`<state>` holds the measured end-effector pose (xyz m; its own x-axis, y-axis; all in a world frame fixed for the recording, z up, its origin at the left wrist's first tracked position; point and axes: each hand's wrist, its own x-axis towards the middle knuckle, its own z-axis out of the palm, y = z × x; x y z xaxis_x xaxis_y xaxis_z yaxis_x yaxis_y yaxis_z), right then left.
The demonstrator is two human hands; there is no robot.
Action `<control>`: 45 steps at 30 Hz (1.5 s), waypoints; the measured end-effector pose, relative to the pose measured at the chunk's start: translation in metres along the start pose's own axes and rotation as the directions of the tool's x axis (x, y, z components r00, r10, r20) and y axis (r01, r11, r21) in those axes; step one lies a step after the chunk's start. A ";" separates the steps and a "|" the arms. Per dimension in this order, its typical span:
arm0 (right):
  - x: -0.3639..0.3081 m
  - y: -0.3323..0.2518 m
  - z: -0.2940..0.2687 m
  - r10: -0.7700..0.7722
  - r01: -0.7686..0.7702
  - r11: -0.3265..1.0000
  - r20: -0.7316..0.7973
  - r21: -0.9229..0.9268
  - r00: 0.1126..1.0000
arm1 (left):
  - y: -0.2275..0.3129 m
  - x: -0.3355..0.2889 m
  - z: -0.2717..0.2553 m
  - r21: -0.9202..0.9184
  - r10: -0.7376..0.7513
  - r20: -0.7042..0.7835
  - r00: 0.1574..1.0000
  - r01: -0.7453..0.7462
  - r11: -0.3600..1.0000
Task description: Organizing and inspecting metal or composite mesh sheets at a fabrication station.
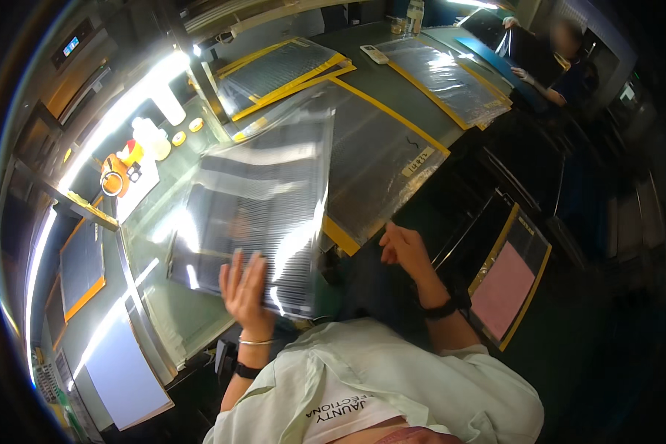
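Observation:
A large glossy sheet with fine dark stripes (274, 200) lies slanted over the lit glass table, its surface throwing bright reflections. My left hand (247, 294) rests on its near edge, fingers stretched out flat and a little apart. Beyond and to the right, partly under the striped sheet, is a dark film sheet with yellow taped edges (377, 148) and a small label. My right hand (405, 248) is beside that sheet's near right edge, with fingers curled together. Whether anything is pinched in them, I cannot make out.
Farther back lie more yellow-edged films (281, 70) and a clear-covered stack (444, 74) with a white remote-like device (375, 54). White bottles (152, 139) and a tape roll (113, 183) stand at left. A pink-covered panel (503, 288) is at right. A co-worker (562, 81) handles dark sheets.

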<state>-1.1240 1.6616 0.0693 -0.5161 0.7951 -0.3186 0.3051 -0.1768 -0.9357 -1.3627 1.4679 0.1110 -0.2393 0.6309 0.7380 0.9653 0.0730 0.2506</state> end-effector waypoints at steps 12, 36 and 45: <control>-0.028 0.033 0.008 0.129 -0.101 0.553 0.034 0.827 0.991 | 0.030 -0.020 0.041 -0.320 0.195 0.428 0.883 -0.054 0.946; -0.039 0.021 0.013 -0.096 0.184 0.887 -0.221 0.424 0.971 | 0.034 -0.050 0.040 -0.296 -0.331 0.929 0.164 0.867 -0.400; -0.036 0.041 0.025 0.115 0.028 0.788 -0.191 0.615 0.975 | 0.041 -0.049 0.046 -0.241 -0.251 0.954 0.163 0.915 -0.323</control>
<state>-1.1131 1.6111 0.0385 -0.3155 0.8655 -0.3891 -0.2660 -0.4743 -0.8392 -1.3064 1.4753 0.0568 -0.1815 0.8217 -0.5402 -0.5560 0.3673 0.7456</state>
